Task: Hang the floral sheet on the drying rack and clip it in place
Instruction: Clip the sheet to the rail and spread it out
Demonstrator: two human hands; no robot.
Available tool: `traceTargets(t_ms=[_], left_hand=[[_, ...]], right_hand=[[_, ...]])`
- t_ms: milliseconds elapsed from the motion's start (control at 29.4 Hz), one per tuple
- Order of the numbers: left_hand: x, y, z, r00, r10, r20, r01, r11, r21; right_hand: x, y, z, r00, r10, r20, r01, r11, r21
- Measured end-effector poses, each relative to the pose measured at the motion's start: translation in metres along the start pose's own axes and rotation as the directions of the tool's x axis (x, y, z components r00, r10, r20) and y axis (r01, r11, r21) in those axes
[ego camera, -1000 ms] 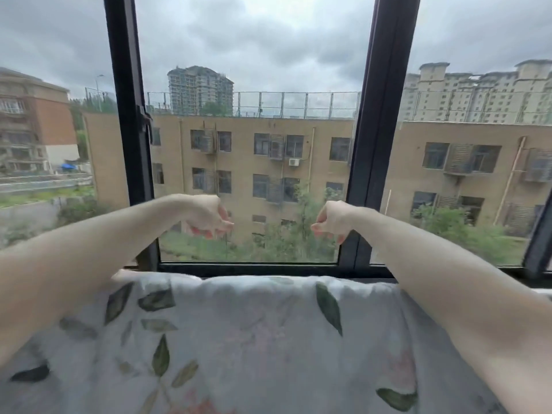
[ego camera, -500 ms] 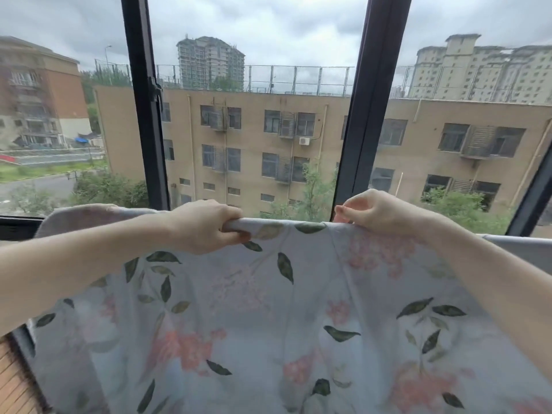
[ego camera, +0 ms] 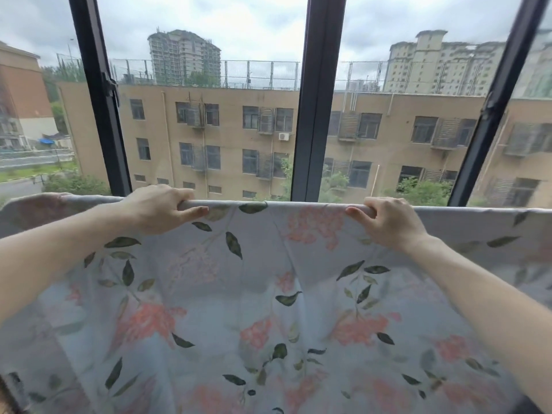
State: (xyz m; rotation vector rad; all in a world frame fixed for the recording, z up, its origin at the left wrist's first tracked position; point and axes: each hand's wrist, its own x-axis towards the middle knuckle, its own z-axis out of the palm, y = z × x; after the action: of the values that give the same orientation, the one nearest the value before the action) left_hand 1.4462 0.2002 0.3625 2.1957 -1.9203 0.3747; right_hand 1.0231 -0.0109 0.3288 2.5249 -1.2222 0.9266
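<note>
The floral sheet (ego camera: pixel 268 294), pale blue-grey with coral blossoms and dark green leaves, hangs across the lower half of the view, its top fold running level from edge to edge over a straight bar. The bar itself is hidden under the cloth, so only its rounded line shows. The left hand (ego camera: pixel 158 209) grips that top fold left of centre, fingers curled over the far side and the thumb lying along the near side. The right hand (ego camera: pixel 385 221) grips the same fold right of centre, fingers wrapped over the top and the thumb pressed on the front of the cloth. The two hands are well apart, with a stretch of fold between them. The sheet sags in soft folds below them. Behind it stands a dark-framed window (ego camera: pixel 313 100), and through the glass a tan apartment block (ego camera: pixel 227 138) under a grey sky.
</note>
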Motion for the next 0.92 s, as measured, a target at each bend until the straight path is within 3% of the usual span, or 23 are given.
traceTargets(t_ms=[102,170,204,306,408,544,714,782,918], left_hand=[[-0.016,0.009,0.015,0.965,0.013,-0.262,-0.016,1.0,-0.01],[-0.034,0.014,0.019,0.895,0.147,-0.421,-0.119,0.989,0.093],[-0.046,0.015,0.017,0.879,0.192,-0.436,-0.156,0.981,0.117],[-0.064,0.035,-0.004,0.949,0.188,-0.254,-0.16,0.979,0.129],[-0.055,0.056,-0.013,0.971,0.138,-0.196,-0.119,0.988,0.103],[-0.056,0.07,-0.015,0.984,0.086,-0.157,-0.073,0.994,0.086],[-0.061,0.064,-0.024,0.998,-0.027,-0.058,0.024,0.998,-0.052],[-0.068,0.057,-0.039,0.996,-0.03,-0.083,0.016,0.987,-0.161],[-0.068,0.038,-0.035,0.999,-0.054,0.007,0.054,0.962,-0.268]], right_hand=[[0.004,-0.007,-0.008,1.0,-0.016,0.018,0.016,1.0,-0.018],[-0.006,0.002,-0.017,0.998,-0.064,0.002,0.064,0.997,-0.032],[-0.014,0.0,-0.018,0.997,-0.077,-0.014,0.077,0.997,-0.021],[-0.033,0.0,-0.035,0.997,-0.076,-0.022,0.076,0.997,-0.012],[-0.034,0.013,-0.046,0.999,0.011,-0.041,-0.01,1.0,0.024],[-0.046,0.017,-0.051,0.965,0.252,-0.069,-0.245,0.965,0.096],[-0.062,-0.043,-0.039,0.972,0.232,-0.032,-0.231,0.972,0.044],[-0.062,-0.071,-0.044,0.975,0.216,-0.056,-0.216,0.976,0.007],[-0.062,-0.092,-0.045,0.974,0.202,0.106,-0.206,0.978,0.024]])
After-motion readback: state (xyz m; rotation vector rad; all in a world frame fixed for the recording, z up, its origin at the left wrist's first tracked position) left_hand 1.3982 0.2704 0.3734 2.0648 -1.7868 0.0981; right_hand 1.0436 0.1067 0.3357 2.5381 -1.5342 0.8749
